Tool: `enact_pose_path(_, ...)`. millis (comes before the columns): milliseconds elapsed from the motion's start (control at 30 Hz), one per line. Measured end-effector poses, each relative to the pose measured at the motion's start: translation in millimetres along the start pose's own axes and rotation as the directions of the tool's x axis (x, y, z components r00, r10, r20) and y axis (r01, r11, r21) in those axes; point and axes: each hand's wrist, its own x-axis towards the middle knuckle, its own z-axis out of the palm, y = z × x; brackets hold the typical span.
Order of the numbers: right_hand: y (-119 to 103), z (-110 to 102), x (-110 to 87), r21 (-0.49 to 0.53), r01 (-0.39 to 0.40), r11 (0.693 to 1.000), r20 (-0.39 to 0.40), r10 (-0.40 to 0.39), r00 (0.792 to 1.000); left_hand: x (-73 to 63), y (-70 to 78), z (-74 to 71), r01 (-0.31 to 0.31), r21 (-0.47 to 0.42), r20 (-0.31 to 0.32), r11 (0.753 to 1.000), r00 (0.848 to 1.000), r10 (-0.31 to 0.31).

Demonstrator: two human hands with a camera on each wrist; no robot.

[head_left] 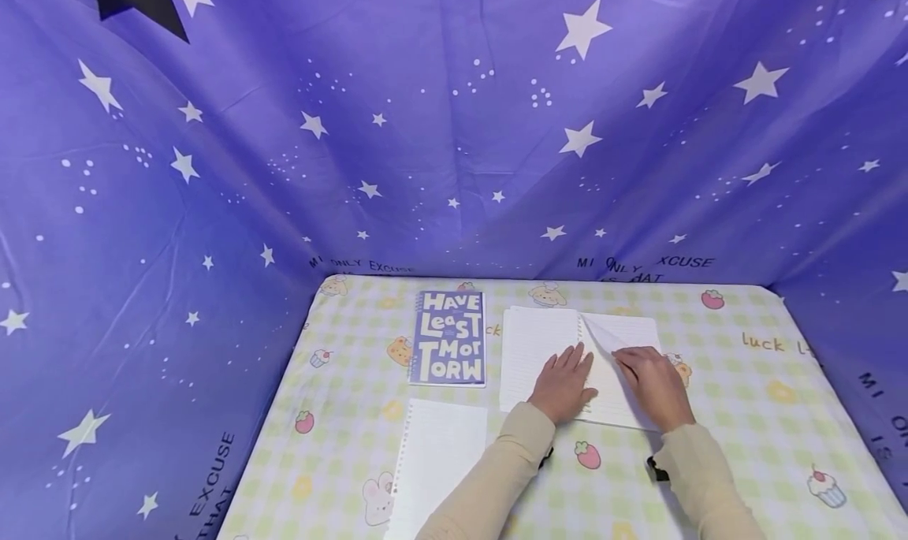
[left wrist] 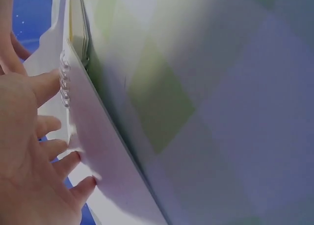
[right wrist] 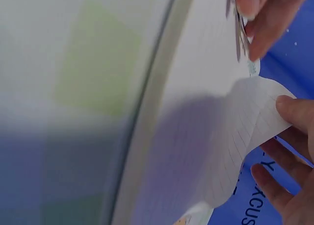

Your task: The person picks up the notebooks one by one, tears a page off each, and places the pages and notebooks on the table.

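An open spiral notebook (head_left: pixel 535 359) with white lined pages lies on the table in the head view. My left hand (head_left: pixel 563 386) rests on it with fingers spread, close by the middle binding. In the left wrist view, the thumb of that hand (left wrist: pixel 24 141) is right at the wire coil (left wrist: pixel 65 80). My right hand (head_left: pixel 656 386) pinches the edge of a lined page (head_left: pixel 606 339) on the right side and holds it lifted. The right wrist view shows this page (right wrist: pixel 260 112) curving up between thumb and fingers of the hand (right wrist: pixel 299 156).
A purple notebook (head_left: pixel 448 339) with big white lettering lies left of the open one. Nearer the front is a white lined sheet (head_left: pixel 440 461) with a holed left edge, partly behind my left sleeve. A checked tablecloth (head_left: pixel 766 398) covers the table; a purple star-print curtain (head_left: pixel 454 130) surrounds it.
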Motion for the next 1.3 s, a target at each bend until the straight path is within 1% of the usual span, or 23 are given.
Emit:
enact_pose_path(133, -4.9, 2.0, -2.5, -0.022, -0.004, 1.000, 0.021, 0.004, 1.000, 4.0, -0.2, -1.2, 0.036, 0.009, -0.022, 0.999, 0.999, -0.035)
enact_pose_path(333, -12.5, 6.2, -7.9, -0.034, 0.023, 0.999, 0.025, -0.022, 0.999, 8.8, 2.2, 5.1, 0.094, 0.034, 0.022, 0.995, 0.995, -0.095)
enact_pose_path(400, -14.2, 7.5, -9.9, -0.034, 0.027, 0.999, 0.022, -0.026, 0.999, 10.6, 2.6, 5.9, 0.101, 0.045, 0.011, 0.994, 0.995, -0.101)
enact_pose_path(500, -16.0, 8.2, -12.1, -0.032, 0.023, 0.999, 0.015, -0.023, 1.000, 14.1, 2.5, 6.1, 0.100, 0.068, -0.033, 0.993, 0.995, -0.097)
enact_pose_path(633, -16.8, 8.4, -13.3, -0.030, 0.006, 1.000, 0.014, -0.005, 1.000, 17.8, 2.2, 6.3, 0.084, 0.098, -0.090, 0.992, 0.993, -0.075)
enact_pose_path(733, -17.2, 8.0, -12.9, -0.026, -0.004, 1.000, 0.011, 0.004, 1.000, 20.3, 1.6, 4.4, 0.067, 0.132, -0.117, 0.989, 0.992, -0.052)
enact_pose_path(800, -17.7, 7.0, -12.6, -0.017, -0.010, 1.000, 0.001, 0.010, 1.000, 22.6, 0.6, 2.1, 0.055, 0.157, -0.119, 0.986, 0.992, -0.037)
enact_pose_path(867, -18.6, 6.0, -12.2, -0.007, -0.018, 1.000, -0.013, 0.018, 1.000, 25.3, -1.2, -0.1, 0.050, 0.163, -0.083, 0.985, 0.996, -0.037)
enact_pose_path(933, -19.2, 4.8, -12.1, 0.000, -0.027, 1.000, -0.022, 0.027, 0.999, 27.6, -3.0, -0.9, 0.057, 0.150, -0.029, 0.987, 0.998, -0.053)
enact_pose_path(1000, -19.4, 3.6, -12.5, 0.003, -0.032, 0.999, -0.024, 0.032, 0.999, 29.4, -4.6, -1.1, 0.073, 0.120, 0.031, 0.990, 0.997, -0.077)
enact_pose_path(1067, -19.2, 2.8, -13.2, 0.002, -0.035, 0.999, -0.025, 0.035, 0.999, 30.4, -5.4, -1.0, 0.087, 0.083, 0.067, 0.993, 0.994, -0.092)
enact_pose_path(1200, -19.6, 1.5, -15.0, 0.002, -0.034, 0.999, -0.033, 0.034, 0.999, 31.0, -5.5, -2.9, 0.098, 0.041, 0.077, 0.994, 0.992, -0.101)
enact_pose_path(1300, -20.5, 1.1, -17.2, 0.001, -0.026, 1.000, -0.043, 0.026, 0.999, 31.2, -5.2, -4.8, 0.109, 0.031, 0.089, 0.994, 0.990, -0.111)
